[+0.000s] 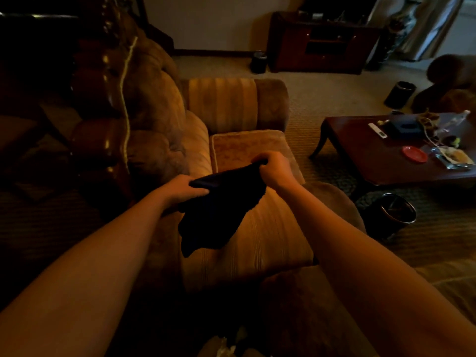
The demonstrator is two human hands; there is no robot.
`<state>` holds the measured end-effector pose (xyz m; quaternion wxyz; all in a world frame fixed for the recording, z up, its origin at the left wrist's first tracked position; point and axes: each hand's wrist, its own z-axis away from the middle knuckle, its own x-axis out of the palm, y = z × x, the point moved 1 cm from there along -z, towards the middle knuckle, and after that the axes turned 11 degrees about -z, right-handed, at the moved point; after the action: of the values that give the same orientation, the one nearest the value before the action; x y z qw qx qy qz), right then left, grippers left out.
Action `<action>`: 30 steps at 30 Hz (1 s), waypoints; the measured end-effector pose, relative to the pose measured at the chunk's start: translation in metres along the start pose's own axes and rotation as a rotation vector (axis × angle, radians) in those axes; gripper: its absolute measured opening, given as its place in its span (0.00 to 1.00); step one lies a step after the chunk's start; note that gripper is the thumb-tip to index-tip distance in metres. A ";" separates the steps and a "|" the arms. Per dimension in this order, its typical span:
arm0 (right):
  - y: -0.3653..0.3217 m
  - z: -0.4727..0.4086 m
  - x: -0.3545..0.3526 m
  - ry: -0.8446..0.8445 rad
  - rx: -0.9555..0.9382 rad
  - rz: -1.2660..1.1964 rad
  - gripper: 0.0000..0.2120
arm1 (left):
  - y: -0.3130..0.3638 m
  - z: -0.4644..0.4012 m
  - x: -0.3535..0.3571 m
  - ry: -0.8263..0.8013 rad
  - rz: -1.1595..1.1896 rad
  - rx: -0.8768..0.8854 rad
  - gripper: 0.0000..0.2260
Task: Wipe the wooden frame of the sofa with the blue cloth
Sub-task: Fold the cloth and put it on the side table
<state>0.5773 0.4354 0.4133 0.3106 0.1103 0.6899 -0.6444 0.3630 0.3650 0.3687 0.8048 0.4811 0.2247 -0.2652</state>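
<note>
- Ok so from my feed: both hands are out in front of me, over the near arm of the sofa (257,243), and the blue cloth (219,207) is stretched between them. It reads nearly black in this light, room is pretty dim.
- Left hand (184,188) has its fingers curled round the cloth's left end, thumb on top of the fold.
- Right hand (274,168) is bunched into a fist on the cloth's far right corner, held a bit higher and farther away than the left.
- The rest of the cloth hangs down loose below both hands, with a ragged lower edge dangling in front of the striped sofa arm. Can't tell if it touches the fabric.
- The wooden frame (100,99), dark, glossy and carved, runs along the top of the sofa back on the left, with a pale cord trim (126,104) beside it. The cloth is well apart from it, off to its right and nearer me.
- Right side: a dark wood coffee table (360,155) with a red dish (414,154), a remote (377,130) and other clutter I can't make out.
- A dark round bin (390,215) sits on the carpet between the sofa arm and the table.
- Far wall has a dark wood cabinet (322,45).
</note>
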 end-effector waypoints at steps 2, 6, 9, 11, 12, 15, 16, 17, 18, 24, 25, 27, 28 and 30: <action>0.001 -0.010 0.004 -0.031 0.010 -0.015 0.17 | -0.004 -0.004 -0.002 0.024 -0.096 0.002 0.08; -0.004 -0.036 0.005 -0.085 -0.020 -0.012 0.19 | -0.001 -0.015 -0.007 0.264 -0.048 -0.026 0.09; -0.010 -0.062 -0.001 -0.137 -0.063 -0.028 0.17 | 0.013 -0.027 -0.015 0.353 -0.022 -0.058 0.11; -0.013 -0.078 -0.007 -0.172 -0.086 -0.024 0.15 | 0.023 -0.038 -0.020 0.401 0.001 -0.076 0.10; -0.013 -0.086 -0.011 -0.186 -0.094 -0.022 0.14 | 0.028 -0.044 -0.022 0.415 0.000 -0.084 0.09; -0.009 -0.107 -0.023 -0.160 -0.056 -0.028 0.10 | 0.044 -0.061 -0.024 0.421 -0.022 -0.094 0.06; -0.006 -0.112 -0.028 -0.141 -0.033 -0.030 0.09 | 0.048 -0.067 -0.023 0.409 -0.033 -0.101 0.08; -0.001 -0.116 -0.031 -0.122 -0.013 -0.031 0.09 | 0.053 -0.071 -0.022 0.391 -0.048 -0.111 0.10; 0.003 -0.118 -0.035 -0.105 0.001 -0.032 0.09 | 0.057 -0.075 -0.020 0.371 -0.065 -0.117 0.12; 0.023 -0.123 -0.066 0.037 0.055 -0.057 0.11 | 0.086 -0.099 -0.018 0.170 -0.234 -0.045 0.10; 0.025 -0.122 -0.073 0.066 0.058 -0.064 0.11 | 0.091 -0.104 -0.018 0.096 -0.271 -0.031 0.11; 0.026 -0.121 -0.086 0.122 0.075 -0.068 0.13 | 0.103 -0.114 -0.018 -0.084 -0.431 0.001 0.19; 0.028 -0.120 -0.093 0.156 0.094 -0.068 0.13 | 0.111 -0.120 -0.016 -0.166 -0.518 0.012 0.22; 0.033 -0.118 -0.104 0.220 0.147 -0.075 0.12 | 0.126 -0.133 -0.012 -0.259 -0.665 0.064 0.22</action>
<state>0.6430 0.5789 0.4432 0.1998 0.1766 0.6745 -0.6884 0.4208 0.5365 0.4003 0.6809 0.3690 0.2569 -0.5781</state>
